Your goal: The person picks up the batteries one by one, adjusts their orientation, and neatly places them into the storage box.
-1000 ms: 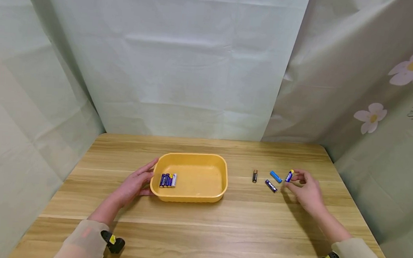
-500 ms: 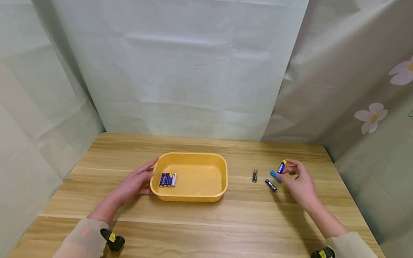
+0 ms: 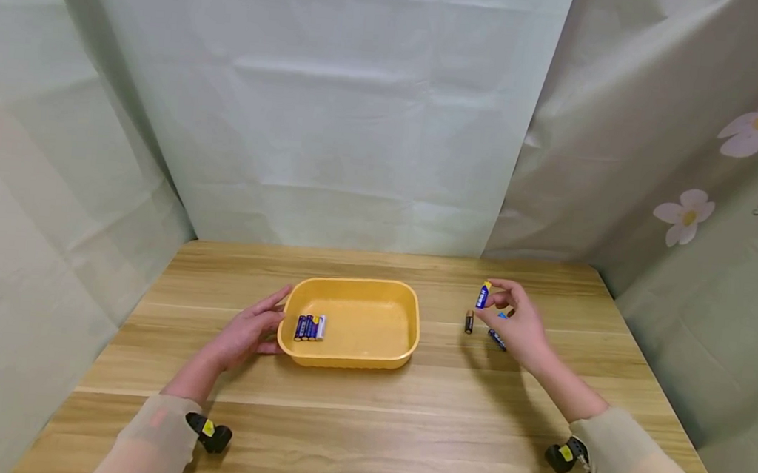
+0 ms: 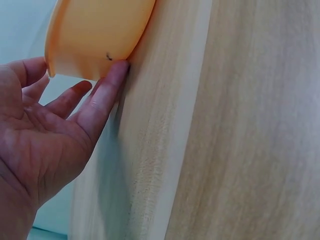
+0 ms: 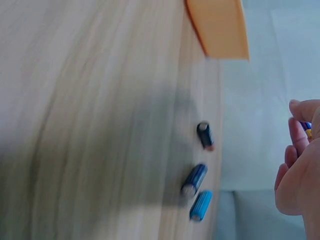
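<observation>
Four batteries (image 3: 308, 328): lying side by side inside the yellow tray (image 3: 365, 328), close to its left end; three are mostly dark blue, the rightmost pale.
Left hand (image 3: 244, 336): fingers extended and touching the tray's outer left end; in the left wrist view, one fingertip meets the wall low down, near the tabletop.
Right hand (image 3: 520, 329): pinching one battery between thumb and fingers, raised off the table, well apart from the tray.
Held battery (image 3: 483, 295): blue with a yellow end, slightly tilted, yellow end uppermost in the head view; mostly hidden by the hand in the right wrist view.
Black battery (image 3: 469, 322): on the table right of the tray, its far end copper-coloured.
Dark blue battery (image 3: 497, 340): on the table near the black one, lying at a slant.
Light blue battery (image 5: 201, 205): just beside the dark blue one; partly covered by the right hand in the head view.
Wooden table (image 3: 363, 443): beneath tray and loose batteries.
Backdrop cloth (image 3: 335, 114): pale, hanging behind the table.
</observation>
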Demonstrator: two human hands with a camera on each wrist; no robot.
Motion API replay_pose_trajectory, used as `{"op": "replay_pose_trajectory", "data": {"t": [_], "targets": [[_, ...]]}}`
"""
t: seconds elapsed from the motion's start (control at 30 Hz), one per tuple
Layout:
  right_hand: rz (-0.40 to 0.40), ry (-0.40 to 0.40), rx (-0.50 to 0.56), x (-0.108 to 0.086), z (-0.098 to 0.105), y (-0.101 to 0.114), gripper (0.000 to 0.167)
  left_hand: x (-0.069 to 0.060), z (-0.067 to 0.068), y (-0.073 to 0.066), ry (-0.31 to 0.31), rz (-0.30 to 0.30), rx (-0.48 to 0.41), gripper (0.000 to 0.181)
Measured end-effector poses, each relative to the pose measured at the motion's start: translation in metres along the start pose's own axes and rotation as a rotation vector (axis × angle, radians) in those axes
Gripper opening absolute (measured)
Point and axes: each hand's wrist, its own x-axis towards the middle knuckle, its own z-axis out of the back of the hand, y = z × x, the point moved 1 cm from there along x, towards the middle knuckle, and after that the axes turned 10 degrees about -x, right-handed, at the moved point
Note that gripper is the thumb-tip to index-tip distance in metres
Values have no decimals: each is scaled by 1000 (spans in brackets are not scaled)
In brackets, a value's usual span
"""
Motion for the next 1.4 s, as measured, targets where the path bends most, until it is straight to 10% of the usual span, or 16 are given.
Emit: {"op": "replay_pose_trajectory", "data": {"t": [1.4], "targets": [[108, 194, 123, 41, -112, 96, 55, 1, -2, 4, -32, 19, -7, 57]]}}
